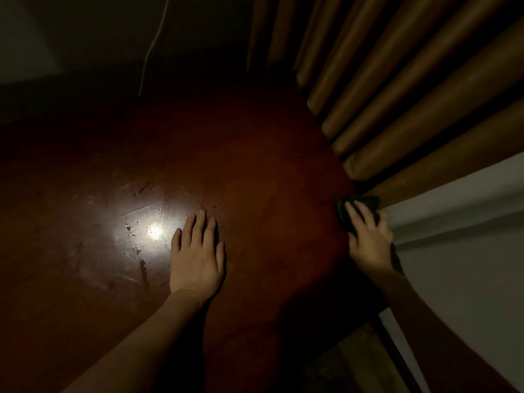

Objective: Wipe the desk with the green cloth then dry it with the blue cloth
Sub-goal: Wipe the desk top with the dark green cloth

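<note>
The dark reddish-brown desk (255,171) fills the middle of the dim view, with wet streaks and droplets glinting around a bright light reflection on its left half. My left hand (197,256) lies flat on the desk with its fingers straight, just right of the reflection. My right hand (368,234) presses a dark green cloth (368,202) onto the desk's right edge, fingers stretched over it; most of the cloth is hidden under the hand. No blue cloth shows in this view.
Brown curtain folds (411,95) hang along the desk's far right side, reaching its edge. A pale wall (467,251) runs at the right. A thin white cord (153,43) hangs at the back left. The far side is very dark.
</note>
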Demonstrator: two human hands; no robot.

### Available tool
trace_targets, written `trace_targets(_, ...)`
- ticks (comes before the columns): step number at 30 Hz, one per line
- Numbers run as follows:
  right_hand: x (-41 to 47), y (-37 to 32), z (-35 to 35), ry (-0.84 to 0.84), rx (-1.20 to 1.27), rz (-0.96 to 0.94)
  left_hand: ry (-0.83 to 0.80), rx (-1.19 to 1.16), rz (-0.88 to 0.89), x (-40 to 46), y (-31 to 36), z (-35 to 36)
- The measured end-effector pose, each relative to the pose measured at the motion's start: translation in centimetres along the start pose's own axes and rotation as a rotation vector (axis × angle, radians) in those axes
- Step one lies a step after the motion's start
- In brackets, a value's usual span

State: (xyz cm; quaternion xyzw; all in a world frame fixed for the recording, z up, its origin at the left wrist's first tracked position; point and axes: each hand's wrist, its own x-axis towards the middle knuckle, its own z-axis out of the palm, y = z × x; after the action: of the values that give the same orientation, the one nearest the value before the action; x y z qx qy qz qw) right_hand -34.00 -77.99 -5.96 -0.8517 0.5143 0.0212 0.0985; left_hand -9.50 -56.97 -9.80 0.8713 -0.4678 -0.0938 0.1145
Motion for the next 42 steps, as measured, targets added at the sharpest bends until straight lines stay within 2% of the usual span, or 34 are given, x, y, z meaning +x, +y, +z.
trace_targets(5,-6.0,-4.5,2.9,0.132,-0.061,-0.297,0.001,-0.002,0.006,-0.1,-0.1,0.0)
trace_targets(10,-5.8,-3.3,2.5,0.062,-0.067,-0.495,0.001,-0.02,-0.001,-0.2,-0.1,-0.2)
trace_targets(13,-3.0,-2.7,1.6,0.042,-0.059,-0.409,-0.001,-0.008,-0.02,-0.2,0.1,-0.3)
trace_targets(17,5.9,-2.4,-0.3,0.008,-0.054,-0.221,0.027,-0.023,-0.066,0.1,0.8,-0.3)
trace_targets(21,10.7,-3.9,-1.1,-0.024,-0.047,-0.188,0.131,-0.126,-0.286,1.0,3.3,-0.4)
trace_targets(23,8.9,-4.1,-1.1,-0.04,-0.05,-0.306,0.17,-0.144,-0.388,1.6,4.5,0.0)
trace_targets(25,5.4,-3.6,-0.8,-0.048,-0.11,-0.557,0.197,-0.131,-0.453,2.1,5.5,0.3)
trace_targets(28,2.2,-1.9,0.0,-0.189,-0.207,-0.893,0.2,-0.111,-0.522,2.9,6.7,0.7)
trace_targets(30,3.4,-1.4,0.0,-0.232,-0.208,-0.999,0.203,-0.091,-0.52,3.9,7.3,0.9)
trace_targets(33,8.0,-2.7,-1.1,-0.169,-0.185,-0.949,0.189,-0.087,-0.516,5.9,7.4,0.8)
trace_targets(39,21.4,-7.0,-2.7,-0.12,-0.133,-0.663,0.158,-0.012,-0.495,6.7,7.4,1.3)
trace_targets(42,21.9,-8.0,-2.3,-0.129,-0.123,-0.6,0.17,-0.023,-0.501,6.8,7.4,1.4)
